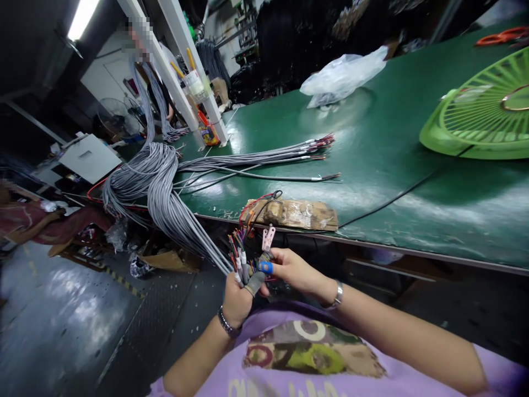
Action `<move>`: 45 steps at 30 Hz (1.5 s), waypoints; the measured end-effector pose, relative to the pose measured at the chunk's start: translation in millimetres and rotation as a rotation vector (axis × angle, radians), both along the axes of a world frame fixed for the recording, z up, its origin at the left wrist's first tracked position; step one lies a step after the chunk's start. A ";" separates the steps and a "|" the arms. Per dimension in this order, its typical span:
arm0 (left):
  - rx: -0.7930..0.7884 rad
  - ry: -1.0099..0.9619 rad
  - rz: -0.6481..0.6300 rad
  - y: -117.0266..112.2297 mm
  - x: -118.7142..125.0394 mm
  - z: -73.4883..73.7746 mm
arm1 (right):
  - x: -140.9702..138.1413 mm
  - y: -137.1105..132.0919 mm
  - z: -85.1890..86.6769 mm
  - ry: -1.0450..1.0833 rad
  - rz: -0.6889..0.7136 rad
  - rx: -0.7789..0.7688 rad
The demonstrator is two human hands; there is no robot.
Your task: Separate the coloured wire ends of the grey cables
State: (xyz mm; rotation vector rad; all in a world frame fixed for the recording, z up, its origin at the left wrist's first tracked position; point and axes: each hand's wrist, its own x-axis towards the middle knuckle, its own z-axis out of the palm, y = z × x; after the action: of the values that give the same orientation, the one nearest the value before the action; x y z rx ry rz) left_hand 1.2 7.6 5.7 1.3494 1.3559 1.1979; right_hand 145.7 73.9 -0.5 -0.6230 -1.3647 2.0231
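Note:
My left hand (239, 298) is closed around a bundle of grey cables (215, 255), just below their stripped ends. Thin coloured wires (235, 242) fan out above the white sleeves on these cables. Close beside it, my right hand (295, 270) pinches at wire ends, its fingertips partly hidden. Blue tape (265, 267) wraps my right thumb, and grey covers sit on some fingers. A small pink two-legged piece (268, 237) stands just above my right fingertips; whether the hand holds it I cannot tell.
A worn wooden block (306, 214) lies at the near edge of the green table (384, 209). A heap of grey cables (140, 171) hangs over the edge at left. A green fan (479, 121), plastic bag (343, 77) and orange-handled scissors (500, 37) are further right. People (37, 220) work at left.

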 end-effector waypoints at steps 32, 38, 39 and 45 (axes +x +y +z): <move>0.000 -0.019 0.168 0.7 11.8 -0.8 | -0.1 -6.9 -2.9 -0.052 -0.136 -0.025; 0.002 -0.036 0.193 0.0 10.6 -5.8 | -0.4 -10.0 -1.2 -0.049 -0.185 -0.084; 0.000 -0.036 0.196 0.0 10.4 -6.6 | -0.5 -10.6 -1.1 -0.044 -0.199 -0.094; 0.011 -0.052 0.219 0.9 10.0 -7.2 | 0.9 -11.4 -7.1 -0.031 -0.242 -0.098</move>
State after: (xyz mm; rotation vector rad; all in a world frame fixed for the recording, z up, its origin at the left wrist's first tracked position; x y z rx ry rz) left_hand 11.1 8.5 -1.5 1.1913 1.4911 1.3769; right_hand 146.6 62.5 -7.5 -0.8250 -1.1516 1.8996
